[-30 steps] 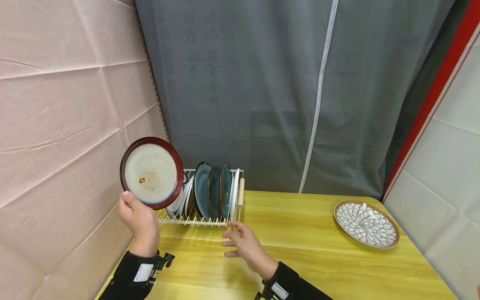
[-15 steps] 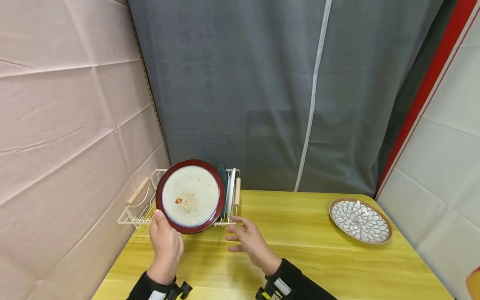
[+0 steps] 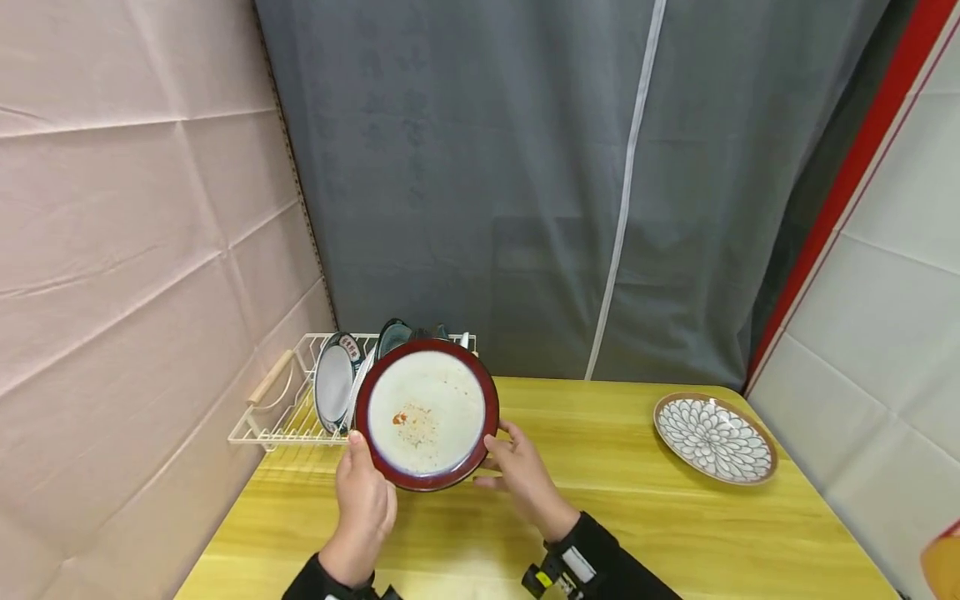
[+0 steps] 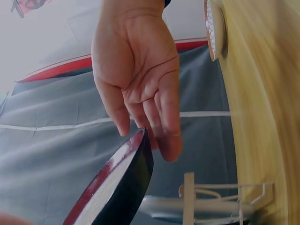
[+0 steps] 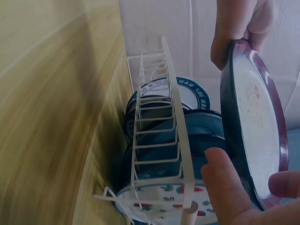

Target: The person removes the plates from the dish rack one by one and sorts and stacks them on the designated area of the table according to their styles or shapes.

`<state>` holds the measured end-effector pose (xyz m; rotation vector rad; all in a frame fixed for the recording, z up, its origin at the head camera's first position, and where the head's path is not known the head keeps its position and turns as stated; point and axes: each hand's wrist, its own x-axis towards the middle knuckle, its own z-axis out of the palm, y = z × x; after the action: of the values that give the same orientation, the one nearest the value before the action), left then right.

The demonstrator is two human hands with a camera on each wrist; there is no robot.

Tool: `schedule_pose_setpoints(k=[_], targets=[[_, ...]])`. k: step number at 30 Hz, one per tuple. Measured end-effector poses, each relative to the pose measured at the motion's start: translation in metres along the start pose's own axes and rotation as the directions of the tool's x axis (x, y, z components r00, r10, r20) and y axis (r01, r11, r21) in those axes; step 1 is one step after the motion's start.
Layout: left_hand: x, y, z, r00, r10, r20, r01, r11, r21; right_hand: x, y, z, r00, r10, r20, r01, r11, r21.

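A round white plate (image 3: pixel 427 412) with a dark red rim is raised in front of the dish rack, its face toward the head camera. Orange-brown food residue (image 3: pixel 408 423) marks its surface. My left hand (image 3: pixel 365 500) grips the plate's lower left rim, thumb on the front and fingers behind. At the right rim is my right hand (image 3: pixel 528 479), thumb in front and fingers behind. In the left wrist view its fingers (image 4: pixel 161 108) are mostly straight around the edge. The right wrist view shows the fingers (image 5: pixel 222 187) behind the plate's dark underside.
Behind the plate stands a white wire dish rack (image 3: pixel 288 437) with wooden handles (image 3: pixel 270 379). Several plates stand upright in it, including a white-and-dark one (image 3: pixel 334 383). A petal-patterned plate (image 3: pixel 716 439) lies on the wooden table (image 3: pixel 637 533) at right. Something yellow-orange (image 3: pixel 941 562) shows at the right edge.
My left hand has carried the red-rimmed plate rightward and down, across the front of the rack. My right hand has moved slightly right and is now at the plate's right rim.
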<state>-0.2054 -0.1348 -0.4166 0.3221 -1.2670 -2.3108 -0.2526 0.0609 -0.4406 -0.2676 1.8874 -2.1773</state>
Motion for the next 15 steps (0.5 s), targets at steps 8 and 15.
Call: schedule_pose_setpoints(k=[8, 15], targets=[[-0.010, -0.021, 0.012, 0.988, -0.106, 0.116, 0.106, 0.994, 0.005, -0.008, -0.003, -0.025, 0.996, -0.018, -0.091, 0.014, 0.999, -0.046], [-0.019, -0.041, 0.021, 0.966, -0.170, 0.192, 0.167, 0.985, 0.033, -0.021, 0.002, -0.049, 0.986, -0.005, -0.166, -0.002, 0.999, -0.047]])
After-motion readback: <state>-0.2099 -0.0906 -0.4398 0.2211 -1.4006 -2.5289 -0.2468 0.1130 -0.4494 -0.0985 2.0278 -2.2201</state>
